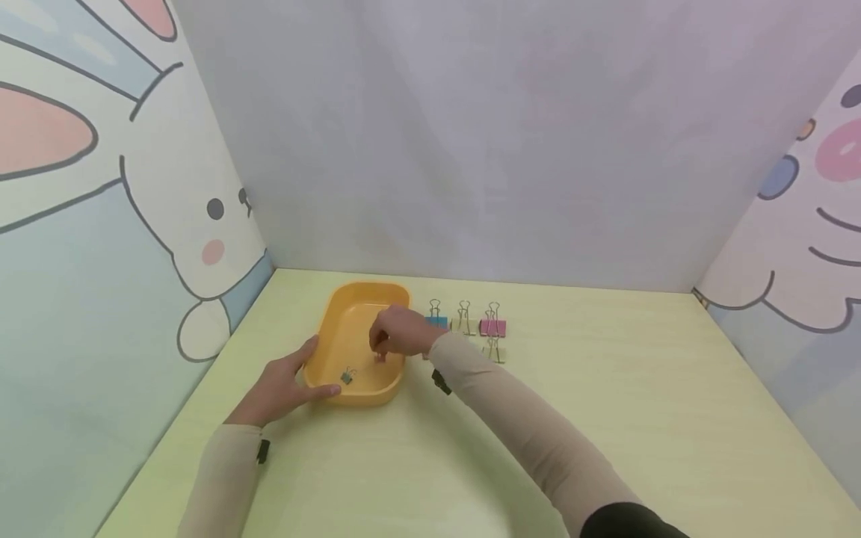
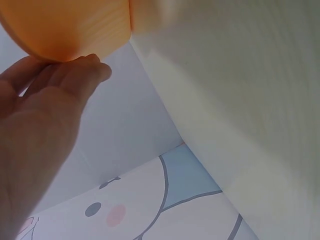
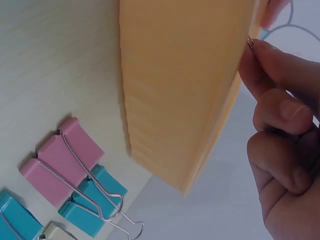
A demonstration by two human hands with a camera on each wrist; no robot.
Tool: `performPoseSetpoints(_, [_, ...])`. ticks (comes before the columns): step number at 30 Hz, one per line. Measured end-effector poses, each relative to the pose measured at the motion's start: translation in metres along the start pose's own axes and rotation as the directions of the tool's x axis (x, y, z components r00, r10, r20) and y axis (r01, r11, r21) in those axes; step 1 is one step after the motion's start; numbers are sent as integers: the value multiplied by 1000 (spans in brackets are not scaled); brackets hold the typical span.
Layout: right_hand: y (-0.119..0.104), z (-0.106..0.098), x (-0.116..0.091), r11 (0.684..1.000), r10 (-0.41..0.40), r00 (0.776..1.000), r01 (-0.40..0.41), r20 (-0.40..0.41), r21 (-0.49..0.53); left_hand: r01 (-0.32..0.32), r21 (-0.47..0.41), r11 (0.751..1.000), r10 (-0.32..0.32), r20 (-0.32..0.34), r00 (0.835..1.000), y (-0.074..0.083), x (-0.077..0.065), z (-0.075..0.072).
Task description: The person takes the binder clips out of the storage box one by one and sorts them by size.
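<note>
A yellow tray [image 1: 356, 290] stands at the left of the table. My left hand [image 1: 281, 385] holds its near left corner, thumb over the front rim and fingers along the outer left wall. In the left wrist view, that hand's fingertips press the tray's wall [image 2: 95, 30]. My right hand [image 1: 401, 331] reaches over the tray's right side. Its thumb and forefinger pinch the wire handle of a small pink binder clip [image 1: 380, 359], low inside the tray. A small green binder clip [image 1: 347, 376] lies nearby on the tray floor.
Right of the tray stand larger binder clips with raised handles: a blue one [image 1: 437, 322], a pink one [image 1: 494, 329] and cream ones [image 1: 497, 354], some partly behind the right forearm. The right wrist view shows pink [image 3: 62, 162] and teal [image 3: 93, 200] clips close to the tray's wall.
</note>
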State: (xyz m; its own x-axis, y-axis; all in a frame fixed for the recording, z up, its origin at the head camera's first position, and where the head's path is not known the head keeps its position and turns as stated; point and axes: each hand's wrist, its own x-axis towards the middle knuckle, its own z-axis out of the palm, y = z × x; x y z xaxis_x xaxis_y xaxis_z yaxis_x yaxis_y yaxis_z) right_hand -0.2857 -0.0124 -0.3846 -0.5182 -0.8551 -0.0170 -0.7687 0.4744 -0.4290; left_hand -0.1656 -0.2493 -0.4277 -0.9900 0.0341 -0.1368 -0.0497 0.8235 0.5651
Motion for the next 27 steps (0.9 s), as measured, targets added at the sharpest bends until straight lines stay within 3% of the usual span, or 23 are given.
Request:
performPoseSetpoints(4, [7, -13, -7, 997, 1, 999, 3, -48, 77, 16, 8, 1000, -16, 1, 1000, 0, -1, 1])
performPoseSetpoints(12, [26, -27, -35, 982, 123, 984, -102, -129, 161, -10, 27, 1000, 11, -37, 999, -1, 0, 4])
performPoseSetpoints(17, [37, -18, -55, 970, 181, 976, -157, -122, 184, -25, 34, 999, 27, -38, 999, 0, 0, 3])
performPoseSetpoints(21, [45, -3, -67, 954, 222, 973, -204, -61, 219, -30, 32, 999, 31, -34, 999, 2, -1, 2])
performPoseSetpoints(27, [54, 15, -74, 959, 191, 981, -182, -24, 218, -28, 23, 999, 29, -33, 999, 3, -1, 2])
